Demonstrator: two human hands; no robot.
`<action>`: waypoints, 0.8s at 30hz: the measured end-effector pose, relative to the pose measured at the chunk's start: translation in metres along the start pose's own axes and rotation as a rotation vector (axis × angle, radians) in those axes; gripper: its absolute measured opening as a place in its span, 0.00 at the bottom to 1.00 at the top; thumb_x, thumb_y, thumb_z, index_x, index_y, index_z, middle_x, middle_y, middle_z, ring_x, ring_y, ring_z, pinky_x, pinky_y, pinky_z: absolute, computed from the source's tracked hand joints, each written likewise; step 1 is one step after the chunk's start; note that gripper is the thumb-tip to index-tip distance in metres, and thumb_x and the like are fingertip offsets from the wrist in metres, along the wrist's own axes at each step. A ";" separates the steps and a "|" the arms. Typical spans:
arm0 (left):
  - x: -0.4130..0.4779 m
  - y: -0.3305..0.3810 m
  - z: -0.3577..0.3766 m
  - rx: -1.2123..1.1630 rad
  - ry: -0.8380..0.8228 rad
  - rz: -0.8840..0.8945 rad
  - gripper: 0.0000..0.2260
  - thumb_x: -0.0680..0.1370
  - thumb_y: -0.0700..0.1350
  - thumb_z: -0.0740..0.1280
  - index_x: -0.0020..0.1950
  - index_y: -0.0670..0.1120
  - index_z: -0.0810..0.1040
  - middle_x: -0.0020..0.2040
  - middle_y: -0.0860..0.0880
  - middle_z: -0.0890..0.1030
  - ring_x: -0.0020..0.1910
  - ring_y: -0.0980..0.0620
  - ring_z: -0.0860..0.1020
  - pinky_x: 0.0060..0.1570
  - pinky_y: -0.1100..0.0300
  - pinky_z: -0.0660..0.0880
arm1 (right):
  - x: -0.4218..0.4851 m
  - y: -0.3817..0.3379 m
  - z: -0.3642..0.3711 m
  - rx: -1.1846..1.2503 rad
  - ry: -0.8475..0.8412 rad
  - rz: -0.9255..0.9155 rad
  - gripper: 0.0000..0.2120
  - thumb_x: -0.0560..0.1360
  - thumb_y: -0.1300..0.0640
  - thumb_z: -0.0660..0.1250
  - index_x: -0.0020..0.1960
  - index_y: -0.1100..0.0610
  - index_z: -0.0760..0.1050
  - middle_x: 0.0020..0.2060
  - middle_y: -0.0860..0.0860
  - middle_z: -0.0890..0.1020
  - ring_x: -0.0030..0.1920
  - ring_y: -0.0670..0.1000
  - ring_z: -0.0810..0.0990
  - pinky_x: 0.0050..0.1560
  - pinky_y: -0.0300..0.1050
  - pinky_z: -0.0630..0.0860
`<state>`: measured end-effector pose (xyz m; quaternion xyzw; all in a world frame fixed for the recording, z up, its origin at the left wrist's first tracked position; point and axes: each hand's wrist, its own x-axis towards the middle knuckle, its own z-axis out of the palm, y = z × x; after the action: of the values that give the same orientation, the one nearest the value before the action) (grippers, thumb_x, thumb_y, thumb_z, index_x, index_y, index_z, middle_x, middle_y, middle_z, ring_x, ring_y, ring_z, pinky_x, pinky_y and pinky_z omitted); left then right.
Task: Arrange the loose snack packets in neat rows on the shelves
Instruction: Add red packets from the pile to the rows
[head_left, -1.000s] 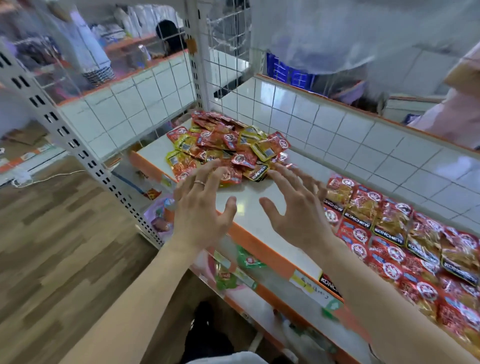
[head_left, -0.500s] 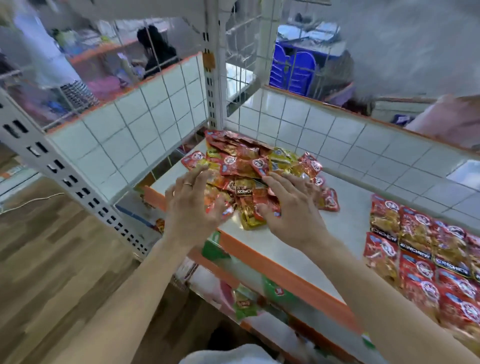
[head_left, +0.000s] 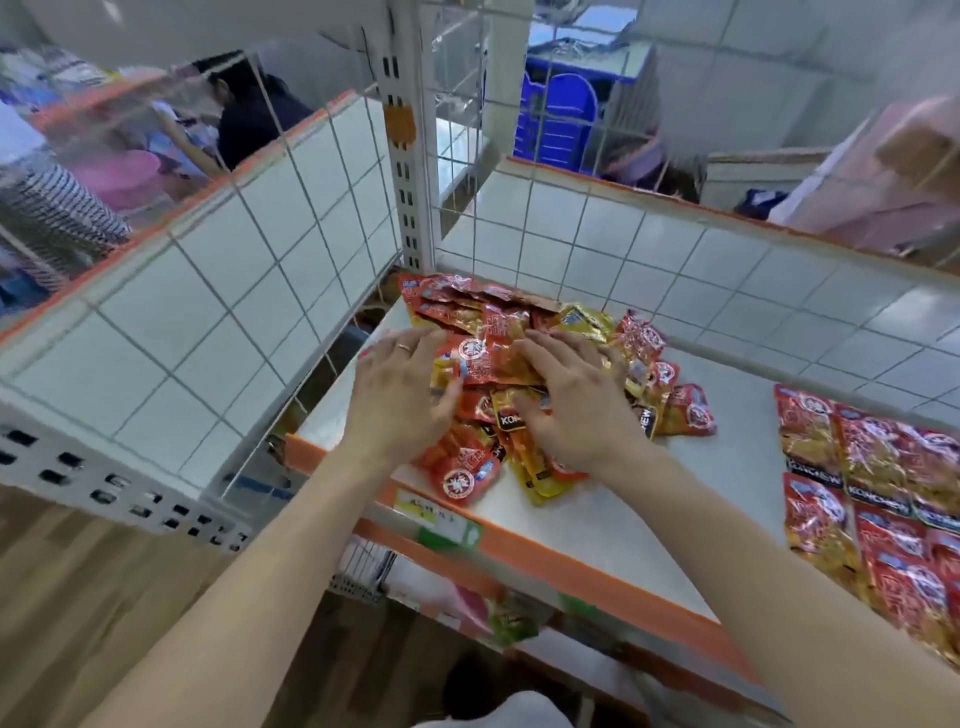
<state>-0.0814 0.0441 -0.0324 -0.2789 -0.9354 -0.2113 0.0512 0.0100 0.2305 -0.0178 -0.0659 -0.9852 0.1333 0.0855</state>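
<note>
A second before, your hands hovered over bare shelf short of the heap. By this moment both had landed on the pile of loose snack packets (head_left: 485, 364). Your left hand (head_left: 400, 395) lay against the pile's left side, fingers straight and lightly spread, thumb pressed to a packet. Your right hand (head_left: 576, 405) rested flat on top, fingers spread, gripping nothing. The pile sat at the left end of the shelf (head_left: 597, 514), well apart from the neat rows (head_left: 872, 483) on the right.
</note>
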 end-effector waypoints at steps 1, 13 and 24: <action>0.006 0.002 0.001 0.003 -0.013 0.046 0.25 0.77 0.57 0.62 0.71 0.47 0.72 0.70 0.47 0.74 0.70 0.43 0.70 0.68 0.43 0.66 | 0.004 0.003 -0.001 0.008 0.015 0.023 0.27 0.77 0.45 0.64 0.76 0.47 0.65 0.76 0.45 0.66 0.76 0.51 0.58 0.72 0.59 0.50; 0.046 0.033 0.030 0.060 -0.230 0.257 0.32 0.77 0.64 0.64 0.77 0.51 0.64 0.78 0.52 0.63 0.76 0.48 0.60 0.73 0.45 0.58 | 0.017 0.050 -0.016 -0.038 -0.163 0.301 0.28 0.79 0.42 0.61 0.77 0.44 0.61 0.75 0.46 0.66 0.75 0.52 0.58 0.71 0.64 0.56; 0.010 0.025 0.017 0.202 -0.078 0.356 0.28 0.72 0.61 0.73 0.65 0.46 0.78 0.55 0.45 0.82 0.55 0.41 0.79 0.57 0.45 0.73 | -0.022 0.044 -0.007 0.024 -0.025 0.320 0.38 0.70 0.33 0.69 0.75 0.47 0.65 0.71 0.48 0.69 0.73 0.53 0.60 0.69 0.56 0.58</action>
<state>-0.0760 0.0754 -0.0364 -0.4410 -0.8891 -0.0932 0.0793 0.0374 0.2704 -0.0268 -0.2194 -0.9614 0.1578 0.0519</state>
